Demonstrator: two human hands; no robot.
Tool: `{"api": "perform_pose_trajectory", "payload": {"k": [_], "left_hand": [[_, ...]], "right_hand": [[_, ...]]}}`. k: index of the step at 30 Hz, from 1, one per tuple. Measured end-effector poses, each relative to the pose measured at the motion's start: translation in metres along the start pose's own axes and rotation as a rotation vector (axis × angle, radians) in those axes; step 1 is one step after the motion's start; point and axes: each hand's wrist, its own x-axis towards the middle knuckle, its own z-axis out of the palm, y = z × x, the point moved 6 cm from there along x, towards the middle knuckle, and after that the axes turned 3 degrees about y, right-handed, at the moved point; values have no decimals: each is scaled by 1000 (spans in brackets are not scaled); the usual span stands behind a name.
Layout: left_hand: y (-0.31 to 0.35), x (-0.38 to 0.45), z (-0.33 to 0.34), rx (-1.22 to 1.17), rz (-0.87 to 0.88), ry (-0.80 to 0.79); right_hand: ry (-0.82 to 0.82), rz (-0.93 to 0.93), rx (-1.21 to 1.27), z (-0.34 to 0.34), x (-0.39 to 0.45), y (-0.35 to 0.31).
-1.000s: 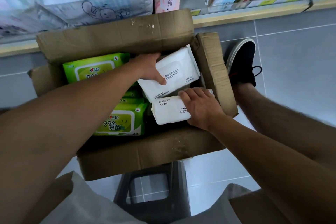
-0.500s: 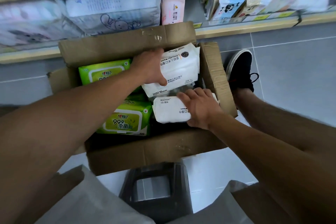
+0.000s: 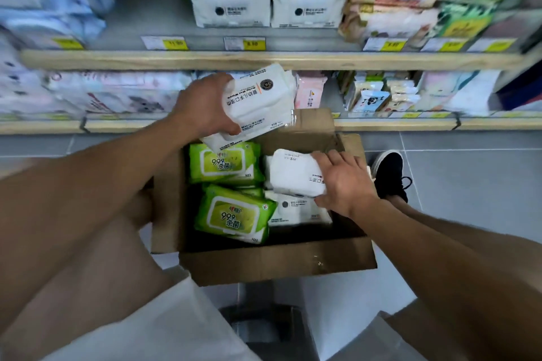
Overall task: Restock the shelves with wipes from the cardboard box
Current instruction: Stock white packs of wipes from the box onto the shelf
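Nearest to me, a dark stool (image 3: 264, 328) is standing under the cardboard box (image 3: 278, 261), and I am placing everything else from that box. Inside it, 2 green wipe packs (image 3: 234, 215) are lying along its left half, and white packs are stacked along its right half.

The right hand (image 3: 346, 181) is curling its grip round a small white pack (image 3: 293, 173) at the box's right side, thumb under the near edge and fingers over the top. That pack is now tipping up off the ones below it, where a second ago it was lying flat under the same hand.

Beyond, above the box's far flap, the left hand (image 3: 205, 108) is holding a large white pack (image 3: 261, 102) clamped between thumb and fingers. A second ago this pack was down inside the box; now it is lifted clear of the rim and is hanging in front of the lower shelf (image 3: 117, 126). I judge it is on its way to a shelf slot, so 1 pack is leaving the box and another is about to follow.

Farther back, the upper shelf (image 3: 264, 60) is carrying matching white packs (image 3: 231, 5) above the yellow price tags (image 3: 252, 44), a likely home for it.
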Motion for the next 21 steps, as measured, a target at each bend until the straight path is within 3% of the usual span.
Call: {"api": "perform_pose_trajectory", "payload": {"k": [7, 13, 21], "left_hand": [[-27, 1, -51, -86, -57, 136], [-45, 15, -68, -194, -140, 207], [-55, 49, -78, -250, -211, 266]], "right_hand": [[155, 60, 55, -57, 27, -7], [248, 136, 10, -105, 65, 3], [495, 132, -42, -170, 135, 27]]}}
